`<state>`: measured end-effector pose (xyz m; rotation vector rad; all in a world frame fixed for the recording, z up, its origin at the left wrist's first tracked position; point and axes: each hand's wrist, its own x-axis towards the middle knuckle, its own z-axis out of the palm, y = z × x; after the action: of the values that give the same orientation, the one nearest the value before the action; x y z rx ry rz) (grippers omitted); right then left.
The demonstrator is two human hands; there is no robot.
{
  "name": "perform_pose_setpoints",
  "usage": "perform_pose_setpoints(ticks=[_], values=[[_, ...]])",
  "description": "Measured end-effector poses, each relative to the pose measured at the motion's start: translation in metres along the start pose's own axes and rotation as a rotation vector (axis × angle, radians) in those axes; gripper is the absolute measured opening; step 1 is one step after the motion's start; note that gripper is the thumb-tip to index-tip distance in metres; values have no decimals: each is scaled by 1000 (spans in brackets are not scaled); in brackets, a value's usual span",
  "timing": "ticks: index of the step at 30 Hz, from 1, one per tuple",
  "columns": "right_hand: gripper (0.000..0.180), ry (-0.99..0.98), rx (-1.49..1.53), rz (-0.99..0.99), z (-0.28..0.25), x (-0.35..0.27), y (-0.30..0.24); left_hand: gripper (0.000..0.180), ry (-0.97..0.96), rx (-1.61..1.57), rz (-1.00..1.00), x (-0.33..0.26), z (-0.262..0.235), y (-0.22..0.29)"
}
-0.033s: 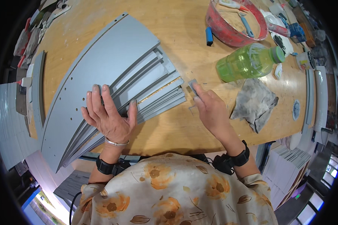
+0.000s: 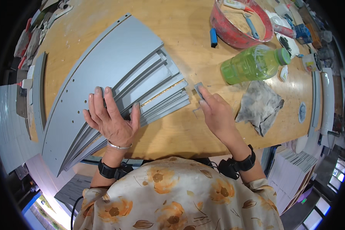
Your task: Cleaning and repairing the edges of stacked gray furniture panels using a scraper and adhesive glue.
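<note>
Fingers (image 2: 109,100) of the left hand (image 2: 115,124) lie spread on the curved grey panels (image 2: 120,53) stacked on the table (image 2: 172,138), the thumb held wide. The right hand (image 2: 220,117) has a small grey block (image 2: 197,87) clamped between thumb and fingers, just beside the panels' right end and apart from it. Further right lies a stained cloth (image 2: 261,103); beyond it are a green bottle (image 2: 251,63) and a red bowl (image 2: 234,40)

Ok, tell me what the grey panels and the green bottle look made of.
Grey panels: probably wood-based board, matte painted or laminated; one edge shows a speckled tan core. Green bottle: likely plastic, glossy and see-through, with bright highlights.
</note>
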<state>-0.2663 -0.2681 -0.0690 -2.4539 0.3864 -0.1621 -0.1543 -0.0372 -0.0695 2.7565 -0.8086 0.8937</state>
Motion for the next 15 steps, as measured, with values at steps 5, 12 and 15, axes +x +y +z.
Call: perform_pose_setpoints(ticks=[5, 12, 15], values=[[39, 4, 15, 7, -22, 5, -21, 76, -5, -11, -10, -2, -2, 0], [38, -50, -43, -49, -19, 10, -31, 76, -7, -27, -8, -2, -2, 0], [38, -108, -93, -37, -15, 6, -33, 76, 3, -33, -9, -2, -2, 1]])
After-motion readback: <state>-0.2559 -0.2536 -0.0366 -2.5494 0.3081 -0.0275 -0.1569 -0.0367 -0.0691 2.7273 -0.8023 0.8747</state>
